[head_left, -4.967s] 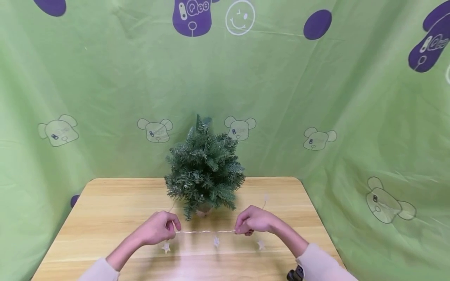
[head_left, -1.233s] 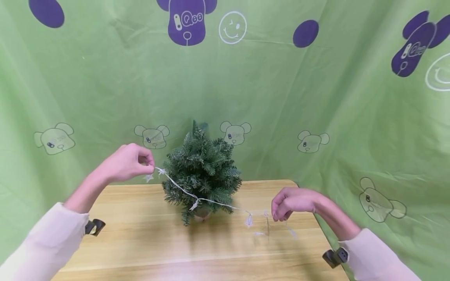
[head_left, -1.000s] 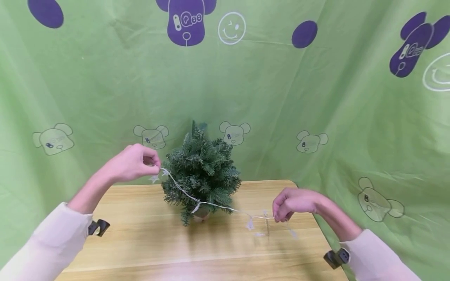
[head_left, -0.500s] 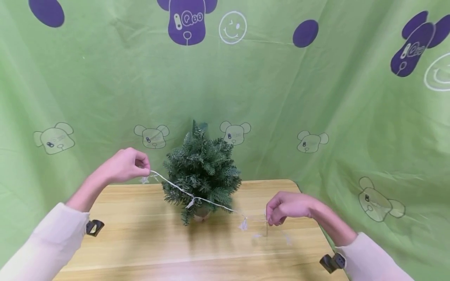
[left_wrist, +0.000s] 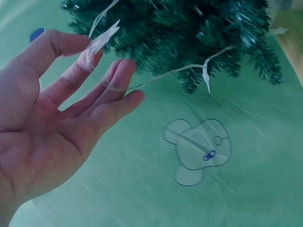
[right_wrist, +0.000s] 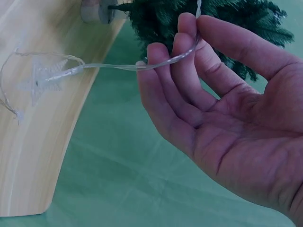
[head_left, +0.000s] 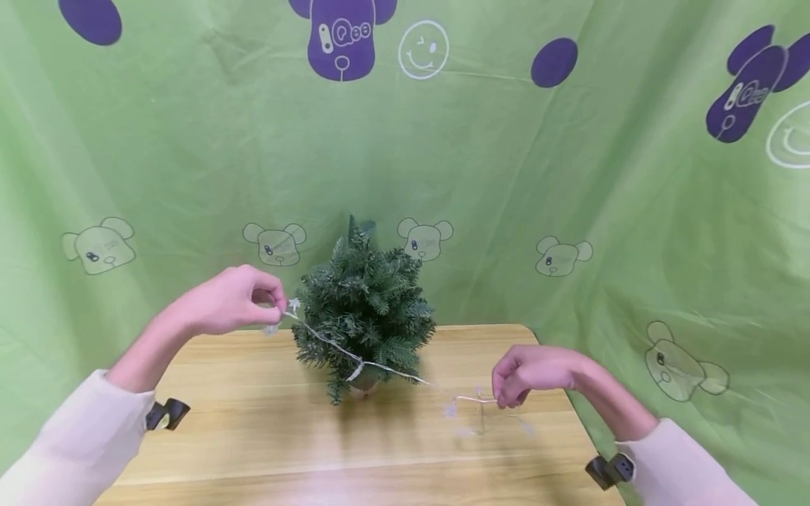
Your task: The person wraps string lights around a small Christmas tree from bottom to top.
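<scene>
A thin clear string of star lights (head_left: 329, 342) runs slanting down across the front of a small artificial Christmas tree (head_left: 367, 302). My left hand (head_left: 234, 302) pinches it at the tree's left side, higher up; one star (left_wrist: 103, 40) lies against those fingers in the left wrist view. Lower, over the right part of the table, my right hand (head_left: 538, 369) grips another stretch, and the wire (right_wrist: 173, 60) passes between thumb and fingertip and over the other fingers. Beyond them a star (right_wrist: 42, 80) shows over the tabletop. The string's far part behind the tree is hidden.
The wooden table (head_left: 266, 457) carries the tree near its back edge. A green printed curtain (head_left: 493, 169) hangs close behind and at both sides. Loose string with several stars trails below the right hand. Black wrist cameras (head_left: 167, 414) stick out from the sleeves.
Five seconds ago both hands held the string low before the tree; the left has since risen leftward, the right gone right. Over the last half second both shifted slightly right.
</scene>
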Demonstrator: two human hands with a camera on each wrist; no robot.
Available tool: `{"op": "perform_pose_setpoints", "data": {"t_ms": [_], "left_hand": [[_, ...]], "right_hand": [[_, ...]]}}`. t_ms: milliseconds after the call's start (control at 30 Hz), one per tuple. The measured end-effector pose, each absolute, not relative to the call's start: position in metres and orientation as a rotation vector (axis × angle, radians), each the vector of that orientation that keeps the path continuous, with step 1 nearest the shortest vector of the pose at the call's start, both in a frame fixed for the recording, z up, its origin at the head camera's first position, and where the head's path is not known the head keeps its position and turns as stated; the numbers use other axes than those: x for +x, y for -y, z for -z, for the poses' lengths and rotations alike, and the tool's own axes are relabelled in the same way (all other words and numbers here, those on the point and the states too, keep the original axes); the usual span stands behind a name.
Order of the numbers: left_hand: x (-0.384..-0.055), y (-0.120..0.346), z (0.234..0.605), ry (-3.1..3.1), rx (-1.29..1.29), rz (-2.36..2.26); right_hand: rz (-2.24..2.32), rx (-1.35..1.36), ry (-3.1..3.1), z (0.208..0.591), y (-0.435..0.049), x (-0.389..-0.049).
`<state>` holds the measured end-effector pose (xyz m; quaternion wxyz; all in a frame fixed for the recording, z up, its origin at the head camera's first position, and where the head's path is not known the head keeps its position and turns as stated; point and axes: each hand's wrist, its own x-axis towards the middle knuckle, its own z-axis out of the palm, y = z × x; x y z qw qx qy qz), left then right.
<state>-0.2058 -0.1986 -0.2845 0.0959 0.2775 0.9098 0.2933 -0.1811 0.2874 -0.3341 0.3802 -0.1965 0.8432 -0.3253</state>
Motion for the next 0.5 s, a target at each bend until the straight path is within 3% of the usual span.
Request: {"op": "perform_pose_setpoints", "data": {"t_ms": [500], "left_hand": [[-0.165,0.170,0.289,-2.355,1.064,-0.812]], "right_hand": [[0.797,-0.504,-2.133,0.307,-0.304,-0.178]]}}
